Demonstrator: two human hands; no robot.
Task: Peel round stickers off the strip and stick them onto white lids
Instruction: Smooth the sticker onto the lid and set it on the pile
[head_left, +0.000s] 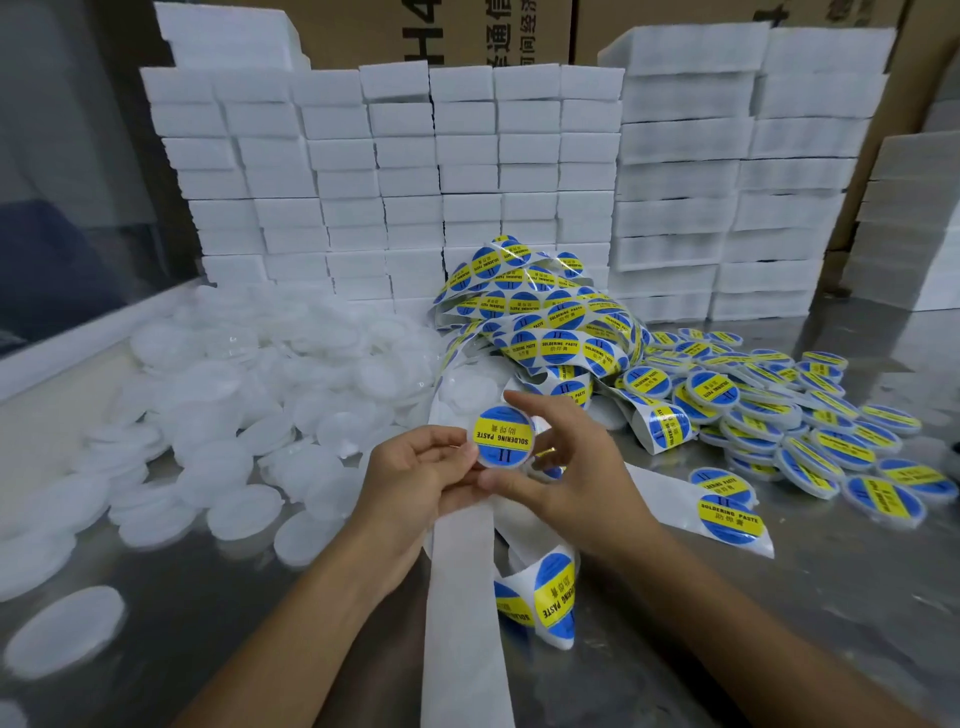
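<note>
A white lid with a round blue and yellow sticker (503, 437) on its face is held up between both hands at the centre. My left hand (415, 480) grips its left edge with curled fingers. My right hand (574, 470) pinches it from the right, index finger over the top and thumb below. The sticker strip (545, 317) lies tangled behind the hands, and its bare white backing (462, 597) trails down toward me. A heap of plain white lids (249, 395) covers the table on the left.
Labelled lids (789, 415) lie piled on the metal table (831, 597) to the right. Stacked white foam blocks (467, 171) form a wall at the back, with cardboard boxes behind. One loose lid (65, 631) sits near the front left.
</note>
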